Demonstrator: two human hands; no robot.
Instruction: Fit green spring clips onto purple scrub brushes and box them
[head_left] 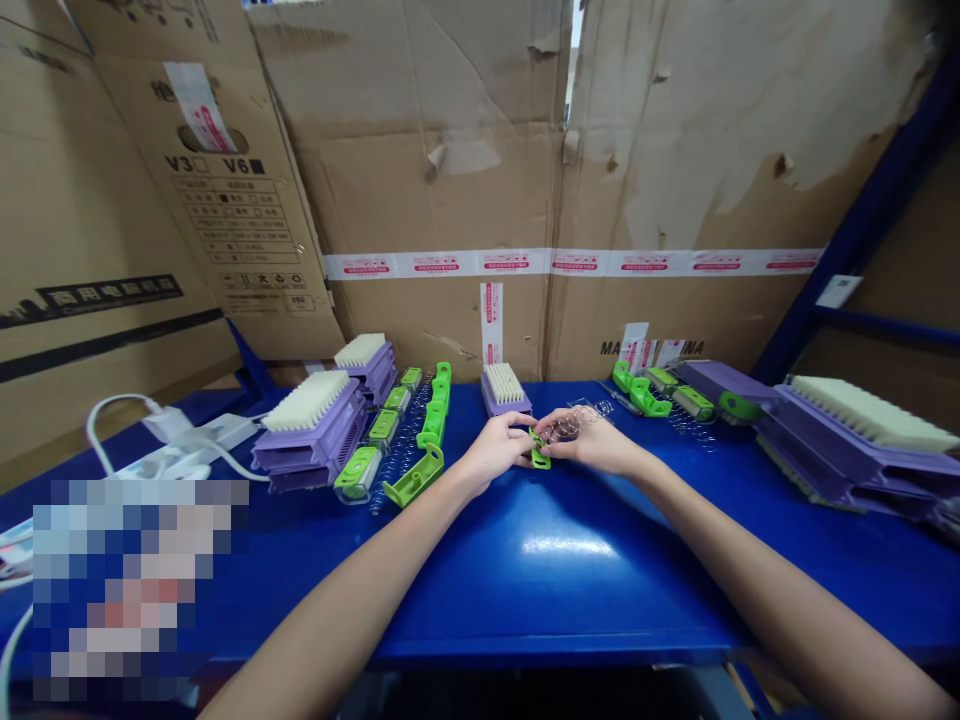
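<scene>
My left hand point(493, 450) is closed around one side of a small green plastic piece point(540, 461) with a slot near its end, just above the blue table. From the right, my right hand point(600, 446) pinches at the same piece, holding a thin wire coil spring point(574, 424) that stretches back over its fingers. Exactly how the spring meets the green piece is hidden by the fingertips. Just behind my hands stands a purple block with cream bristles point(505, 385).
Purple bristle blocks are stacked at left point(307, 430) and right point(870, 430). Left of my hands lie green brackets point(416, 478), loose springs point(409, 440) and clear-and-green cases point(358, 472). More green brackets point(651, 397) lie at the right rear. A white power strip point(187, 450) sits far left.
</scene>
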